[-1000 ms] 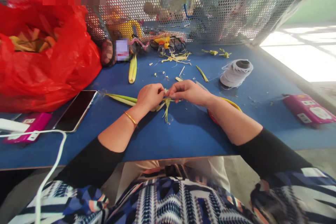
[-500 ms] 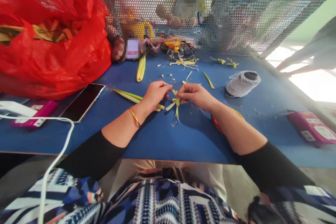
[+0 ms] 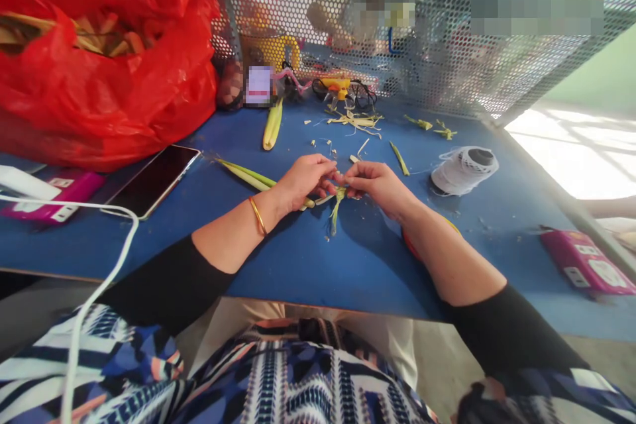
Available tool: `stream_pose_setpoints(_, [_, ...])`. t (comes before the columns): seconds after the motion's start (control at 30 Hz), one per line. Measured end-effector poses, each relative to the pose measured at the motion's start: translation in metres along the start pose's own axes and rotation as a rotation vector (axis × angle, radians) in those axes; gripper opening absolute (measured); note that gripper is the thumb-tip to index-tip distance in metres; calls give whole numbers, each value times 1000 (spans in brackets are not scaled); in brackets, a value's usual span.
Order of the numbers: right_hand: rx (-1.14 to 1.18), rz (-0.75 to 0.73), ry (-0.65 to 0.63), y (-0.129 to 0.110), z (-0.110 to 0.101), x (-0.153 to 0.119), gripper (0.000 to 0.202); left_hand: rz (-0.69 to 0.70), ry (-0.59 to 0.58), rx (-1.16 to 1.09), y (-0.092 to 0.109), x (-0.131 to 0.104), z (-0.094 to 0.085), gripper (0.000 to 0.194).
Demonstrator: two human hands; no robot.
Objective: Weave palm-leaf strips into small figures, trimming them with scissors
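Right hand point(image 3: 380, 187) pinches the knotted leaf piece point(image 3: 336, 208) mid-desk point(image 3: 298, 262), left hand point(image 3: 304, 180) crowds in, grip too hidden to tell, and its strands hang loose, seemingly unfinished, while 2 small leaf knots point(image 3: 424, 124) lie beyond, apparently done!

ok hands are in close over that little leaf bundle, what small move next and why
Probably steady the small leaf bundle with the right hand and gently snug its top with the left hand: both hands' fingertips are close together at that end, while loose ends trail towards the person. What they pinch is hidden.
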State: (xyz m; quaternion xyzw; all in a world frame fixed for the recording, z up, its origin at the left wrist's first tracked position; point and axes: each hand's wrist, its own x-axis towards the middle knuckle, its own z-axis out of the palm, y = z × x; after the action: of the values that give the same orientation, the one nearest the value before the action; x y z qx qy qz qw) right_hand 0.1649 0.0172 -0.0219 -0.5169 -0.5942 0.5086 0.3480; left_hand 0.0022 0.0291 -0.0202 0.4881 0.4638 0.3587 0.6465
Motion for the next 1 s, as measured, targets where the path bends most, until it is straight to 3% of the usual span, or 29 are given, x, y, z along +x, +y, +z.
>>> stream_pose_setpoints(0.23, [-14,-24,-46,4,1,1,13,262,36,446,-10,3,-2,19])
stream_pose_setpoints(0.43, [-25,-30,-59,6,0,2,11,319,32,589,-13,5,-6,17])
stream_pose_setpoints(0.63, [-17,-12,-45,5,2,0,9,301,19,605,-10,3,-6,19])
stream_pose_setpoints(0.77, [-72,-13,5,4,0,0,8,164,4,408,-6,2,-3,19])
stream_pose_setpoints(0.87, [-195,-81,40,2,-3,-1,9,67,23,296,-4,2,-2,20])
stream_pose_setpoints(1.0, [-357,-239,66,-2,-2,-3,7,46,36,300,-5,0,0,21])
